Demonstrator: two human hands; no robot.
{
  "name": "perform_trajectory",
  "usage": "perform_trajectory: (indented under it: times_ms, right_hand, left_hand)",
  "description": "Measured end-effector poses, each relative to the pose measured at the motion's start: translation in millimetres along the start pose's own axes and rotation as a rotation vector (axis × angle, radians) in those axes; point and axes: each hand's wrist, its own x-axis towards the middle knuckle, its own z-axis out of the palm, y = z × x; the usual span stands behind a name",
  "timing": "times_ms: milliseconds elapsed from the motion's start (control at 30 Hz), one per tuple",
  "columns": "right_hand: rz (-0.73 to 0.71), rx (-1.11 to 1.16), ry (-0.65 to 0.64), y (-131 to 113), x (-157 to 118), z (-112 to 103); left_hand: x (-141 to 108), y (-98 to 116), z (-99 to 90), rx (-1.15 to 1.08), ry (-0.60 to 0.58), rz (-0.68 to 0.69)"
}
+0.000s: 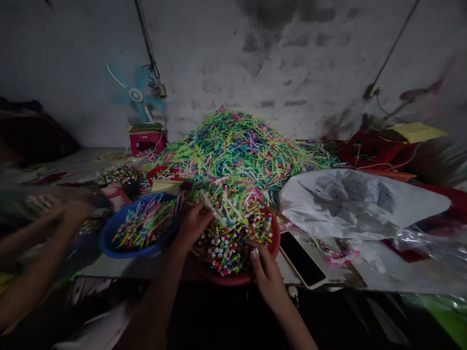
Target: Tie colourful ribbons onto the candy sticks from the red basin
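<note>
A red basin in front of me holds many small, short coloured pieces with white ends, and pale green and pink strips lie at its far side. At the basin's left rim, my left hand is closed, its fingertips pinching a pale strip. Over the right part of the basin, my right hand has its thumb and fingers closed around a small piece with a white end. Left of my left hand stands a blue basin with coloured sticks bearing strips.
A large heap of coloured strips rises against the wall. Right of the red basin lie a phone and a white plastic bag. A blue fan stands on a pink stool. Another person's blurred arms reach in at left.
</note>
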Motion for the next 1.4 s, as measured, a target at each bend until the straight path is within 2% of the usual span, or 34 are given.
perform_trajectory:
  times_ms: [100, 167, 300, 400, 533, 667, 967, 1200, 1400]
  right_hand:
    - [0.006, 0.033, -0.011, -9.9, 8.3, 13.0]
    - [0.018, 0.046, 0.004, -12.5, 13.9, 20.3]
    - [-0.005, 0.002, -0.054, -8.9, 18.2, 23.1]
    - [-0.006, -0.004, -0.07, -6.2, 16.0, 18.0]
    - [0.013, 0.031, -0.085, -4.2, 11.7, 14.4]
    - [0.047, 0.08, -0.076, 0.2, 7.8, 18.1]
    - [0.022, 0.055, -0.016, 4.3, 1.8, 21.1]
    - [-0.074, -0.036, 0.041, 2.8, 2.4, 18.4]
    - [-0.037, -0.118, 0.01, 1.3, 5.7, 18.2]
  left_hand:
    - [-36.1, -7.2, 18.5, -0.506, -0.073, -0.163]
    - [-51.7, -12.4, 32.1, -0.75, -0.123, -0.241]
    - [-63.6, -18.2, 48.8, -0.884, -0.163, -0.284]
    - [-64.2, -20.0, 51.4, -0.96, -0.113, -0.305]
    - [-64.2, -21.3, 49.7, -0.954, -0.03, -0.337]
    - [-65.7, -17.7, 48.6, -0.902, -0.033, -0.326]
    - [-67.6, -13.1, 47.5, -0.835, -0.024, -0.358]
    - [-68.4, -15.5, 48.3, -0.825, -0.021, -0.351]
    - [-67.9, -17.7, 49.3, -0.781, -0.009, -0.352]
